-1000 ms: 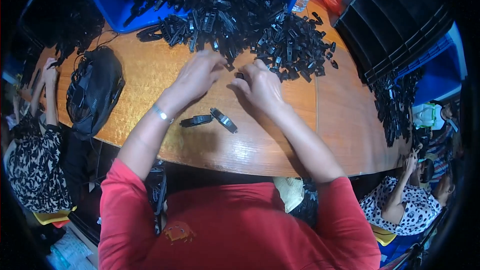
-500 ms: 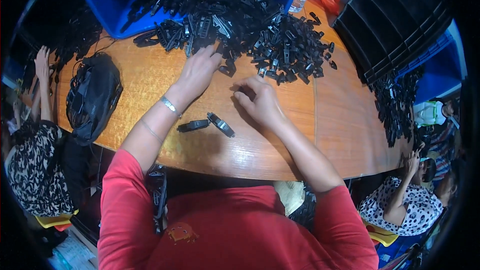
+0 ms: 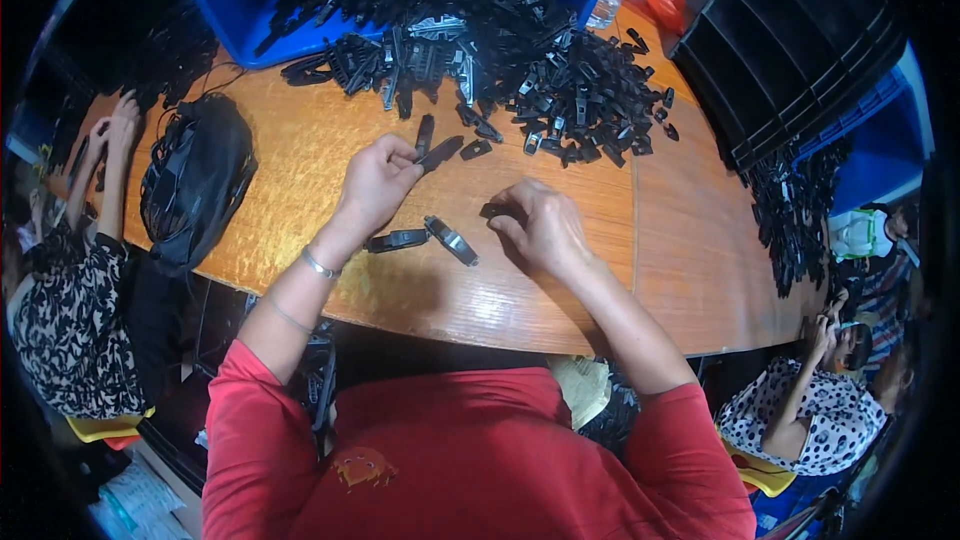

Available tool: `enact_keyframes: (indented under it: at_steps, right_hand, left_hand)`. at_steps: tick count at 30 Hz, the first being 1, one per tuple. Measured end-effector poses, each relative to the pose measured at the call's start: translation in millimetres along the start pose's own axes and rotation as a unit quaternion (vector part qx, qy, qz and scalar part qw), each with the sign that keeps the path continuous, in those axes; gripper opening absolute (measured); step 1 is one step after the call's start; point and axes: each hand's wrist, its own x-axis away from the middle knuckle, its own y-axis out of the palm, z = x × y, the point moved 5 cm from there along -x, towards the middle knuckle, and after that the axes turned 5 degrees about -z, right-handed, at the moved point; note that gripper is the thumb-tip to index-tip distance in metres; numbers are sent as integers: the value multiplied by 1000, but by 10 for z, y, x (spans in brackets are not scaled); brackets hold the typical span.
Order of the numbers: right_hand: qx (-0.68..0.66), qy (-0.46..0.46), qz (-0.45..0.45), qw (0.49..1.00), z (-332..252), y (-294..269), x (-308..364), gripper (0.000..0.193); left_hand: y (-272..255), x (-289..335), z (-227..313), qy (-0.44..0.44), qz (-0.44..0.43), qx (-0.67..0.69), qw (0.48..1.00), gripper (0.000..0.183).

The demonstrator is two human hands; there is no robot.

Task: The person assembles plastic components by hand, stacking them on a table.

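Left hand (image 3: 382, 180) drawn back from heap of black parts (image 3: 590, 100), gripping a long dark piece (image 3: 441, 153); right hand (image 3: 545, 225), also retracted, pinches a small black piece (image 3: 492, 210).

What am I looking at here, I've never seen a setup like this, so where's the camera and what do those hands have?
There's no machine: a person in a red cloth shirt works with a bare left hand and right hand. The camera sits on their head, looking down, so picture left is their left. Its fisheye lens bends straight edges near the rim.

The left hand pinches a long, dark, plastic-looking piece; the right holds a small dark piece, partly hidden by the fingers.

Between their forearms, two oblong black parts lie on a brown, wood-grained table. Beyond, a heap of loose black parts lies in and before a blue, open plastic bin. To the left is a rounded black mesh bag.
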Motion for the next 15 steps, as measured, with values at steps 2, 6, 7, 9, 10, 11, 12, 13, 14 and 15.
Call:
enact_keyframes:
  at_steps: [2,6,7,9,10,11,12,13,14,15]
  right_hand:
    - [9,6,-6,1000,-2,-1,-1,20]
    - [46,-3,-15,999,-6,33,-14,19]
    - [45,-3,-16,999,-15,31,-16,19]
    - [57,-12,-24,998,-58,9,-13,17]
    - [58,-10,-25,998,-62,3,-5,17]
    - [63,-7,-30,998,-62,2,4,16]
    - [67,-5,-34,997,-63,6,5,16]
    - [66,-6,-35,997,-72,-3,9,16]
    - [69,-3,-35,997,-80,-17,14,16]
    - [71,1,-34,997,-86,-30,24,15]
  left_hand:
    - [-42,36,45,-25,-5,-41,999,13]
    - [-77,111,309,119,12,-247,961,14]
    - [-60,133,408,159,26,-284,945,15]
    - [-30,97,598,214,12,-304,928,15]
    - [5,89,706,269,-1,-323,907,16]
    - [11,70,758,270,-2,-321,908,16]
    - [62,73,807,293,-43,-350,889,16]
    - [113,76,824,315,-84,-378,866,17]
    - [102,53,817,314,-84,-379,867,17]
    - [109,30,797,313,-108,-404,853,17]
